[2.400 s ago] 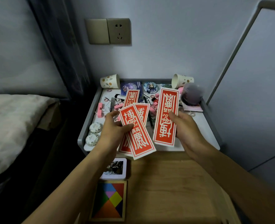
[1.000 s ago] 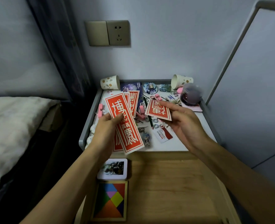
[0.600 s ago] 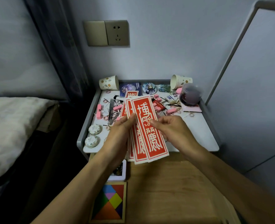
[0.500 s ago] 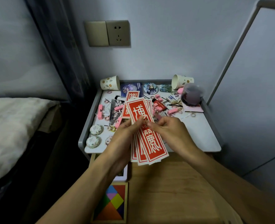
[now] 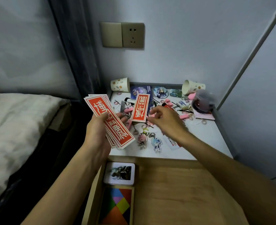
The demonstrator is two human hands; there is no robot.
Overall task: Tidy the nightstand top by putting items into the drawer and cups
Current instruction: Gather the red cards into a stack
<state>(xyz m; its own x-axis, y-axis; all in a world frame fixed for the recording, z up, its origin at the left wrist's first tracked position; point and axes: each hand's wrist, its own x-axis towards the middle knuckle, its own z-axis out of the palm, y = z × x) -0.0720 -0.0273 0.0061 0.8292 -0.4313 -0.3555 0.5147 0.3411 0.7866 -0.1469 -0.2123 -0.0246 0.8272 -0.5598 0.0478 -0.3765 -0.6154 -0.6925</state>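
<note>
Your stack of red cards (image 5: 113, 127) sits fanned in your left hand (image 5: 96, 135), pinched between thumb and curled fingers, out past the left edge of the nightstand (image 5: 207, 138). If that grip slackens while you reach, cards could slide off into the dark gap by the bed. Your right hand (image 5: 165, 121) hovers low over the clutter, just beside the single red card (image 5: 140, 108) lying there. Its fingers are loosely curled and hold nothing. A hasty grab could drag the pink clips (image 5: 184, 117) along. The drawer (image 5: 174, 192) is open below.
</note>
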